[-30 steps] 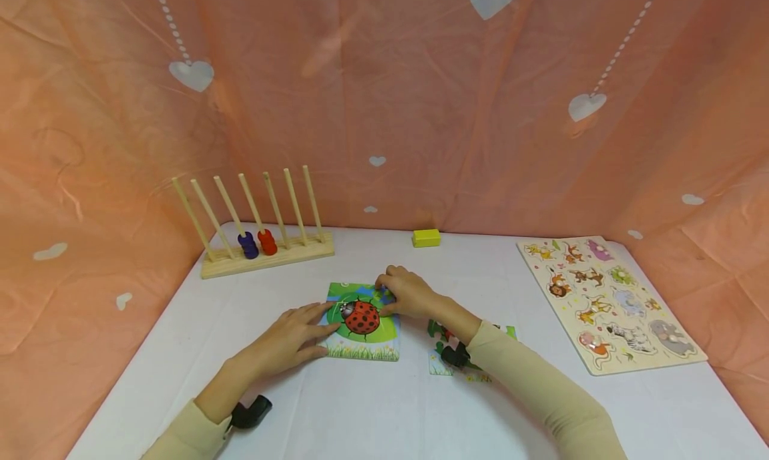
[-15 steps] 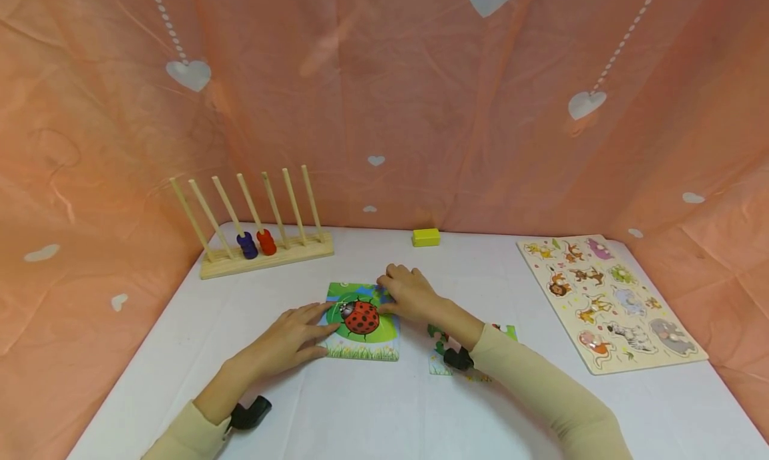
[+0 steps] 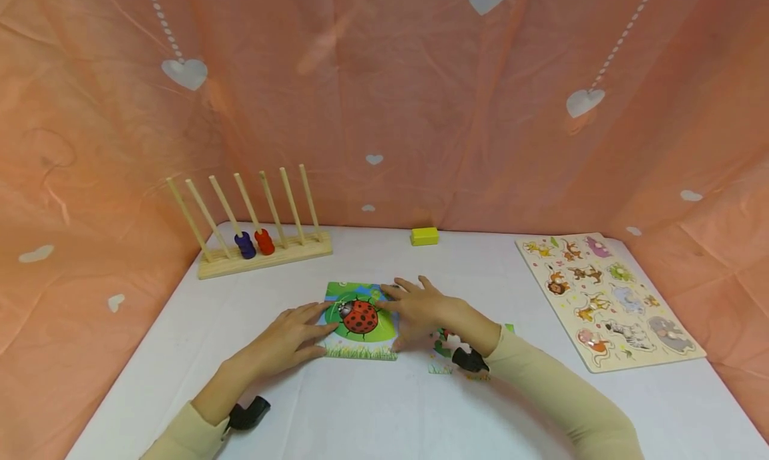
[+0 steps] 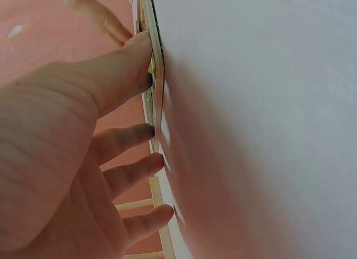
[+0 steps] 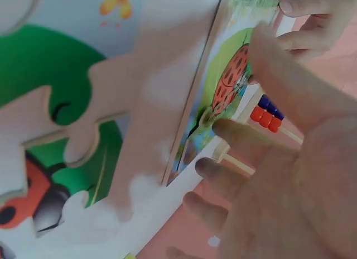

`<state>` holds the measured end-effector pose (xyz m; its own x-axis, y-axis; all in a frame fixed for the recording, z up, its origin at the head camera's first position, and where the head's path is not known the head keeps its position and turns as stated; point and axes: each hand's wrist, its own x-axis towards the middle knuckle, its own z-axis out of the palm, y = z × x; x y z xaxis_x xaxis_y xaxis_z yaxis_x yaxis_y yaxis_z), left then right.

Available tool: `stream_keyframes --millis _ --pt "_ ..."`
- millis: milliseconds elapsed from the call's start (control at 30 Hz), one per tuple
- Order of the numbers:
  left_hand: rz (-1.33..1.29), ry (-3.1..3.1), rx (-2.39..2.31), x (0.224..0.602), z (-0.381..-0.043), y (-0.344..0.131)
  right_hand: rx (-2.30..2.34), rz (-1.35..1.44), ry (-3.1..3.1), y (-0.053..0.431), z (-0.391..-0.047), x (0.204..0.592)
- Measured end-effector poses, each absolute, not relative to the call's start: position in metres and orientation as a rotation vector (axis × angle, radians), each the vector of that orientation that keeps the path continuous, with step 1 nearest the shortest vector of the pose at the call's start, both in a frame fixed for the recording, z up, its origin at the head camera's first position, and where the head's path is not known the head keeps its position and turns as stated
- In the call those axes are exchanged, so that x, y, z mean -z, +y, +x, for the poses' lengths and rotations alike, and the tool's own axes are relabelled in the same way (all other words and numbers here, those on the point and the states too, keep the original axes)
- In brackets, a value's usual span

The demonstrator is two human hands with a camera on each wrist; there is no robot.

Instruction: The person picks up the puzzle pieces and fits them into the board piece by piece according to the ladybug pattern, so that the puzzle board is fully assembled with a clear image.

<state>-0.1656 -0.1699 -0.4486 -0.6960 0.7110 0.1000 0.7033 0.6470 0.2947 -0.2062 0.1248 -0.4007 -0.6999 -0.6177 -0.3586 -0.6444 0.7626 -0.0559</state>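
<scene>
My ladybug puzzle (image 3: 360, 318) lies flat near the middle of the white desk (image 3: 336, 406). My left hand (image 3: 285, 343) is spread wide at its 9 o'clock side, fingertips touching the edge and the picture. My right hand (image 3: 423, 313) is at 3 o'clock, fingers wide apart and holding nothing, reaching over that edge; I cannot tell whether they all touch. Loose puzzle pieces (image 5: 56, 63) lie at 4 o'clock, partly under my wrist. A 7-peg rack (image 3: 270, 260) stands at 10 o'clock, a yellow block (image 3: 424, 236) at 1, an animal board (image 3: 613, 311) at 3.
</scene>
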Motion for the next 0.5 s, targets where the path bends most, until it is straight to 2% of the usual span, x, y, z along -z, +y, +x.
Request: stream_keyframes --millis 500 --pt "1.214 2.826 -0.483 0.4488 -0.1659 -0.1704 -0.258 -0.957 2.614 0.1222 -0.1978 0.4065"
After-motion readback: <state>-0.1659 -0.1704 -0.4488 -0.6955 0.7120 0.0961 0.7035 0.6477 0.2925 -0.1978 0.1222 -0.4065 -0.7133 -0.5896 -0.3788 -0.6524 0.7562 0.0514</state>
